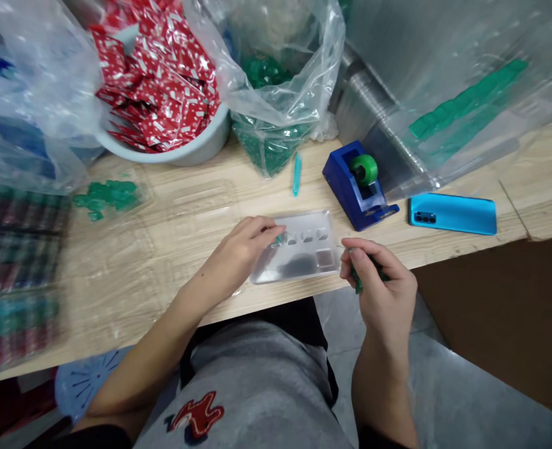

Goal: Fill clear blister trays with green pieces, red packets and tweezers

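A clear plastic tray (299, 219) with small square hollows lies near the table's front edge. Over its left end, my left hand (238, 255) pinches a small green piece (278, 239) at the leftmost hollow; whether the piece touches the tray I cannot tell. Just off the tray's right side, my right hand (383, 287) is curled around several green plastic pieces (358, 284), partly hidden by the fingers.
Behind stand a basin (191, 153) of red packets (163, 87) and a clear bag (276, 106) of green pieces. A blue tape dispenser (345, 181), a blue phone (453, 214) and a teal stick (297, 174) lie nearby. Filled packs (18, 243) are stacked left.
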Tool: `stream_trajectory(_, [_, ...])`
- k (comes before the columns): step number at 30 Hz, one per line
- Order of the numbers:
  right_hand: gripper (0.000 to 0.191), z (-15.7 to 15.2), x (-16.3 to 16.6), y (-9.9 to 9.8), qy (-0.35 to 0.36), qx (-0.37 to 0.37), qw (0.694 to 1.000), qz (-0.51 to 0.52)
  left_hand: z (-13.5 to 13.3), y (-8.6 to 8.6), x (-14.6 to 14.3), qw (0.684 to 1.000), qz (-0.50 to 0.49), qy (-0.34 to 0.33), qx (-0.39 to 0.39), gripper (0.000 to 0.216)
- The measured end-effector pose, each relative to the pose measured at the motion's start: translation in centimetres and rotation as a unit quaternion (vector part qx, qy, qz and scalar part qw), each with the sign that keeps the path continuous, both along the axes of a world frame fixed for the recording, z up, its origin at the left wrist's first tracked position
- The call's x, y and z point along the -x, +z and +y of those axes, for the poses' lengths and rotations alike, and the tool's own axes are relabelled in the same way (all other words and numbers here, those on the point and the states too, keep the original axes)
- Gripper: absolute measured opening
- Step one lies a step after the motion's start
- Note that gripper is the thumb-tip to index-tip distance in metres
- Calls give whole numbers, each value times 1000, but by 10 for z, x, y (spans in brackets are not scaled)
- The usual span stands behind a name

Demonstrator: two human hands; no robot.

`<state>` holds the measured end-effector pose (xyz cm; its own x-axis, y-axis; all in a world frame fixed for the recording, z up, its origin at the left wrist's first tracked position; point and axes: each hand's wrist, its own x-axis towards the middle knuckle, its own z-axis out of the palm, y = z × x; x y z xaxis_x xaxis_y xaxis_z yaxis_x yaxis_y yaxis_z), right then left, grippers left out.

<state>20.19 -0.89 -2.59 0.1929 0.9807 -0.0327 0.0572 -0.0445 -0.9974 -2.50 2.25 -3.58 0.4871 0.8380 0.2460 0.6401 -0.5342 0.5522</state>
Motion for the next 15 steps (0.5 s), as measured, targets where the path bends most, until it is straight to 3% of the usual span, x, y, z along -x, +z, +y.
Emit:
stream_trajectory(4, [14, 0, 0, -2, 7, 7, 1000, -3, 0, 2, 1, 998, 47, -36, 30, 32])
stream_trajectory(10, [13, 1, 5, -3, 16, 10, 1000, 17, 4, -6, -5, 997, 78, 3, -18, 23])
stream_trajectory(13, [12, 1, 10, -2, 39, 45, 993, 105, 5, -6, -5, 993, 113, -7, -41, 23])
stream_trajectory(15, [12, 1, 15, -1, 64, 85, 978, 177, 3, -1, -6, 995, 84, 13, -44, 22])
